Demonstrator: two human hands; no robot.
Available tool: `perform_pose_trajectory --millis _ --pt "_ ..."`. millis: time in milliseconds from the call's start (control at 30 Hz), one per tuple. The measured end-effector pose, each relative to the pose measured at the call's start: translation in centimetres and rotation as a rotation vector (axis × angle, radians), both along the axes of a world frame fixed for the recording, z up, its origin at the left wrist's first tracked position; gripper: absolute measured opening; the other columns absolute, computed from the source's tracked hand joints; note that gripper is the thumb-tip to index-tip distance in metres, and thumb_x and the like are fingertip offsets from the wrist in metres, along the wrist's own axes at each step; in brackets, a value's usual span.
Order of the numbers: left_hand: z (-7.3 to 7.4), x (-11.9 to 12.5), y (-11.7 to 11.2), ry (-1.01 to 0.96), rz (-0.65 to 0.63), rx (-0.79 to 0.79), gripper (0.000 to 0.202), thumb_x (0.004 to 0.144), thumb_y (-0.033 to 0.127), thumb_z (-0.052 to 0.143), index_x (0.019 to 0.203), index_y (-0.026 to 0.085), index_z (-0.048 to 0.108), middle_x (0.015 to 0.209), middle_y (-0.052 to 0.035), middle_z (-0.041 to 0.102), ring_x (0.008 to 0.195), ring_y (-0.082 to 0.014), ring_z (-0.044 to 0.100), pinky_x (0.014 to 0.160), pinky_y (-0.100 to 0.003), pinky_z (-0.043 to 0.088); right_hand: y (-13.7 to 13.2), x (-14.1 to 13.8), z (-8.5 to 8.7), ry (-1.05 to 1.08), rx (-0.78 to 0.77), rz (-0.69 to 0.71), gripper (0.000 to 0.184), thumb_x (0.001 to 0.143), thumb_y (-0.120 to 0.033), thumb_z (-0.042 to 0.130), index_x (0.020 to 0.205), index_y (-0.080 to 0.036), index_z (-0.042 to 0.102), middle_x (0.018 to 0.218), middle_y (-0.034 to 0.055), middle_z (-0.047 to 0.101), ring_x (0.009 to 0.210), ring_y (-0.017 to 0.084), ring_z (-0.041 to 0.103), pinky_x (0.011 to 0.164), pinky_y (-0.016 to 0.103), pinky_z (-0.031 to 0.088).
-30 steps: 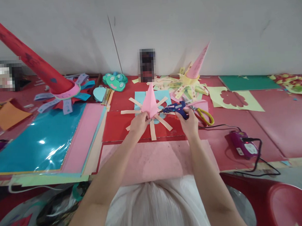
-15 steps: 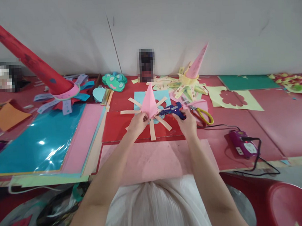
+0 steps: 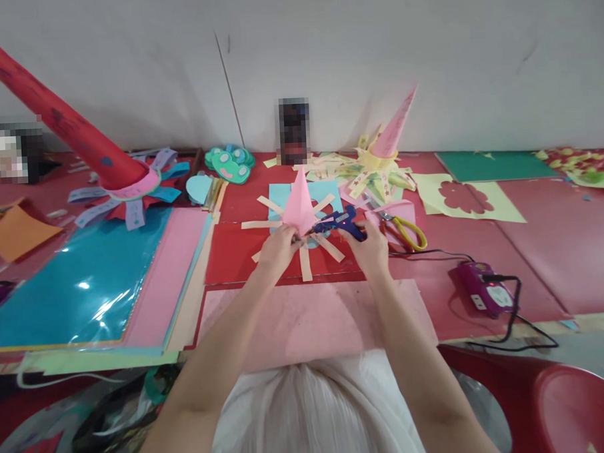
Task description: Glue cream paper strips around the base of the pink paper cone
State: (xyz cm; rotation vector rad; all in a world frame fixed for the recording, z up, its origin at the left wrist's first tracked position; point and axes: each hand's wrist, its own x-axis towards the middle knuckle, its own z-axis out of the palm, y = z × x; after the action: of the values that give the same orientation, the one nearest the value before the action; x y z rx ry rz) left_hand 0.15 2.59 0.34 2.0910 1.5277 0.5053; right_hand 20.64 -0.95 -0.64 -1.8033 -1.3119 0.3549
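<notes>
A pink paper cone (image 3: 299, 205) stands upright on a red sheet (image 3: 233, 256), with several cream paper strips (image 3: 306, 261) fanning out from its base. My left hand (image 3: 277, 249) pinches the cone's lower edge. My right hand (image 3: 369, 248) is closed on a blue glue gun (image 3: 338, 222), whose nozzle points left and sits right at the cone's base. A light blue sheet (image 3: 279, 195) lies behind the cone.
Yellow-handled scissors (image 3: 407, 232) lie just right of my right hand. A purple power adapter (image 3: 485, 294) with a black cord sits further right. Another pink cone with yellow strips (image 3: 384, 156), a long red cone (image 3: 62, 133), coloured sheets (image 3: 79, 283) and green frog cut-outs (image 3: 230, 163) surround the work.
My right hand has carried the glue gun leftward, bringing its nozzle up to the cone's base. My left hand stays on the cone.
</notes>
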Motion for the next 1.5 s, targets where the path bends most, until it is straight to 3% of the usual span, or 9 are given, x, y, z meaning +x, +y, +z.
perform_pose_trajectory --millis 233,633,900,1167,1500 --pt "0.5 0.3 -0.5 0.092 -0.006 0.016 0.007 0.086 0.022 0.059 0.08 0.018 0.058 0.093 -0.0052 0.062 0.083 -0.0185 0.059 0.058 -0.026 0.037 0.2 1.4 0.0 0.146 0.031 -0.117 0.042 0.066 -0.056 0.067 0.084 -0.019 0.062 0.082 0.0052 0.067 0.073 0.019 0.059 0.071 0.033 0.045" --pt "1.1 0.6 -0.6 0.272 -0.08 0.073 0.012 0.09 0.023 0.054 0.087 0.017 0.063 0.094 -0.0074 0.064 0.084 -0.0219 0.061 0.06 -0.028 0.037 0.5 1.7 -0.2 0.193 0.052 -0.136 0.04 0.067 -0.054 0.066 0.085 -0.018 0.061 0.083 0.005 0.067 0.073 0.018 0.057 0.071 0.032 0.046" --pt "0.3 0.5 -0.4 0.212 -0.079 0.053 0.01 0.091 0.021 0.052 0.09 0.018 0.062 0.099 -0.0065 0.063 0.085 -0.021 0.061 0.058 -0.028 0.037 0.5 1.8 -0.2 0.2 0.046 -0.137 0.039 0.066 -0.052 0.067 0.083 -0.018 0.061 0.082 0.0044 0.067 0.073 0.018 0.057 0.072 0.032 0.046" --pt "1.3 0.7 -0.8 0.282 -0.098 0.032 0.015 0.093 0.019 0.047 0.095 0.017 0.062 0.105 -0.0069 0.063 0.088 -0.0201 0.062 0.055 -0.027 0.033 0.6 1.7 -0.2 0.217 0.05 -0.136 0.039 0.065 -0.051 0.068 0.084 -0.018 0.062 0.082 0.0047 0.067 0.074 0.018 0.058 0.073 0.032 0.046" --pt "0.6 0.5 -0.8 0.265 -0.11 0.056 0.018 0.093 0.02 0.047 0.101 0.02 0.063 0.109 -0.0043 0.062 0.087 -0.0178 0.062 0.054 -0.026 0.034 0.6 1.7 -0.4 0.213 0.06 -0.134 0.038 0.066 -0.052 0.067 0.082 -0.018 0.062 0.08 0.0039 0.066 0.071 0.018 0.057 0.071 0.032 0.045"
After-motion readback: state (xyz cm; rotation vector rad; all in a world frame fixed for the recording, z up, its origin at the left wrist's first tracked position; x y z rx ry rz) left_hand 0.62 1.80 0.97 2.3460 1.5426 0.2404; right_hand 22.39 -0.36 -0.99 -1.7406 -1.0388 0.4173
